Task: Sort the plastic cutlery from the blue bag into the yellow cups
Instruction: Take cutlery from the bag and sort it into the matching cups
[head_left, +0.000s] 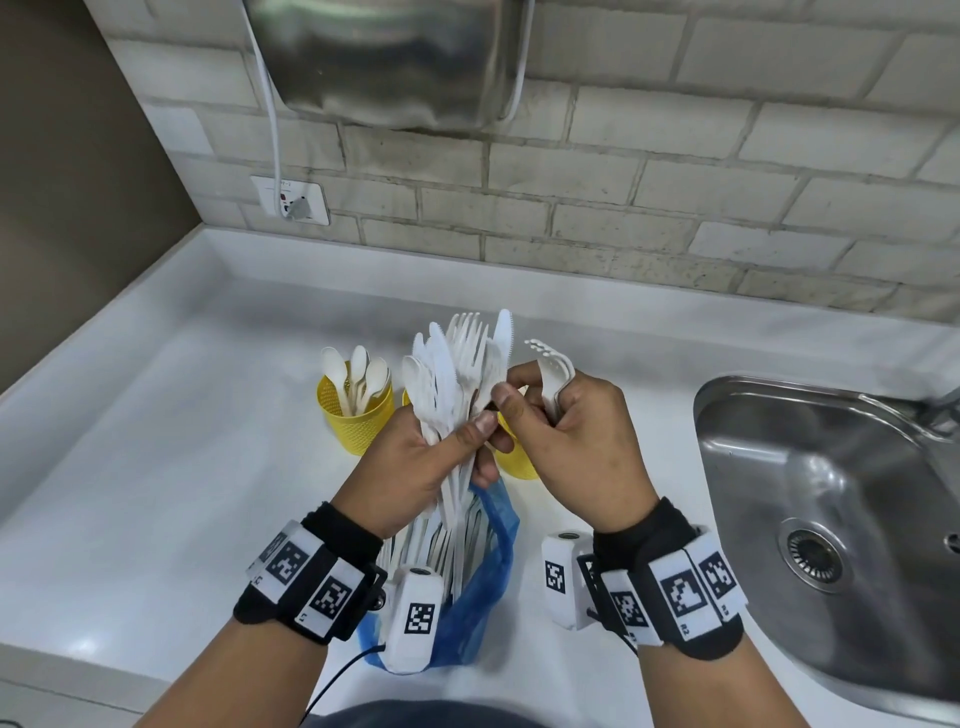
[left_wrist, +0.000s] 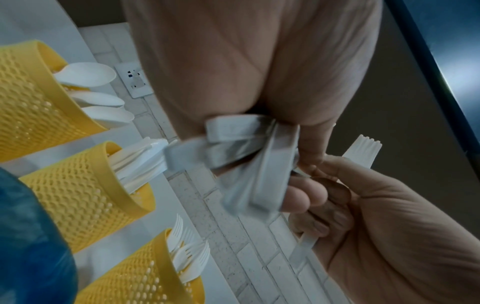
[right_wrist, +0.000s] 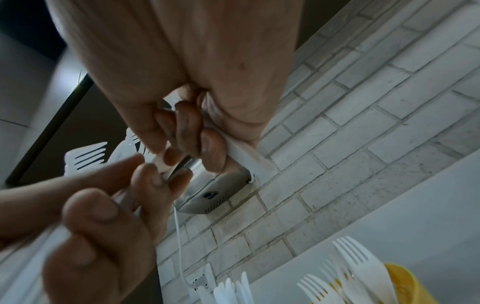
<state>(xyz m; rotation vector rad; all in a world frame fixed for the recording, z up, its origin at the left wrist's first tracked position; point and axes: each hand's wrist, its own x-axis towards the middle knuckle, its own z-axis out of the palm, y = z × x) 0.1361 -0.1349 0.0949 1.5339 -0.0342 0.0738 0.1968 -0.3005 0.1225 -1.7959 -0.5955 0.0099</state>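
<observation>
My left hand (head_left: 415, 462) grips a thick bundle of white plastic cutlery (head_left: 457, 364), forks, knives and a spoon fanned upward above the cups. My right hand (head_left: 566, 431) holds a few white forks (head_left: 553, 369) in its curled fingers, and its thumb and forefinger pinch a piece in the bundle. Three yellow mesh cups stand in a row: the spoon cup (head_left: 356, 410) (left_wrist: 28, 102), the knife cup (left_wrist: 85, 195), and the fork cup (left_wrist: 145, 273) (right_wrist: 405, 286), which is mostly hidden behind my hands in the head view. The blue bag (head_left: 483, 587) lies under my wrists.
A steel sink (head_left: 841, 519) is sunk into the white counter (head_left: 156, 467) at the right. A brick wall with a socket (head_left: 291, 200) and a metal dryer (head_left: 395, 62) rises behind. The counter's front edge runs near my forearms.
</observation>
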